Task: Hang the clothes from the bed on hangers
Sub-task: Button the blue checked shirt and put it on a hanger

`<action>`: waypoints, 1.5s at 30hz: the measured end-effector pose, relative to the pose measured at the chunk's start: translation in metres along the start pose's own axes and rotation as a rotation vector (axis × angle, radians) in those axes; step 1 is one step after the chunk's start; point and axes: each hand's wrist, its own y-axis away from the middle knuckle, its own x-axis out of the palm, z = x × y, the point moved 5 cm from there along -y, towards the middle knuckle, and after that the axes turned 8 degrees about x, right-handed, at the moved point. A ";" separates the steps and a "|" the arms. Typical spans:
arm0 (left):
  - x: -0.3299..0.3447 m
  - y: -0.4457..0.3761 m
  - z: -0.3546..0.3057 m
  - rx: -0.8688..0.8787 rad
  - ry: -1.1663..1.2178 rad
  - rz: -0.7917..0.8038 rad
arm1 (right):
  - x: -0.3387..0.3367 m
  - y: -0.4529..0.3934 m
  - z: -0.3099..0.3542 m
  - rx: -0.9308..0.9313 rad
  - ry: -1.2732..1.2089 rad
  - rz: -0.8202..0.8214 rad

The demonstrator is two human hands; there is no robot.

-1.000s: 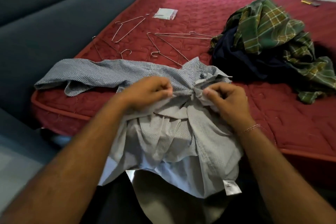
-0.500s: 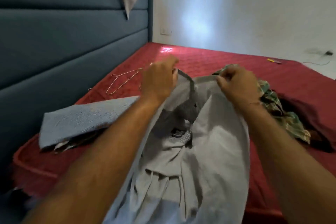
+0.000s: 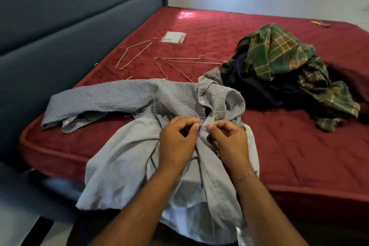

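A bedroom: red mattress (image 3: 219, 32), padded headboard (image 3: 79, 26), clothes pile (image 3: 279, 70)

Both forearms run out of the bottom edge, elbows unseen. The left hand (image 3: 177, 140) and right hand (image 3: 229, 142) cover the stretch of grey shirt (image 3: 123, 166) they pinch, so what sits between the fingertips can't be made out. The shirt's hem drops past the mattress (image 3: 299, 156) edge and out of frame. A dark garment (image 3: 257, 86) lies half buried under the green plaid shirt (image 3: 279, 54). One wire hanger (image 3: 171, 68) slips beneath the grey collar. The small yellow item (image 3: 319, 23) far back is too tiny to identify.
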 end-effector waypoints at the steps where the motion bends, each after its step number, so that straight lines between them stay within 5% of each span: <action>1: 0.000 0.001 0.001 -0.014 0.021 0.006 | 0.000 0.001 -0.001 -0.008 0.000 0.010; 10: 0.003 0.005 0.014 -0.184 0.171 0.081 | 0.002 0.002 -0.009 -0.013 -0.030 0.057; 45: -0.002 0.012 0.004 -0.056 0.038 0.055 | 0.005 0.000 -0.017 0.041 -0.094 0.173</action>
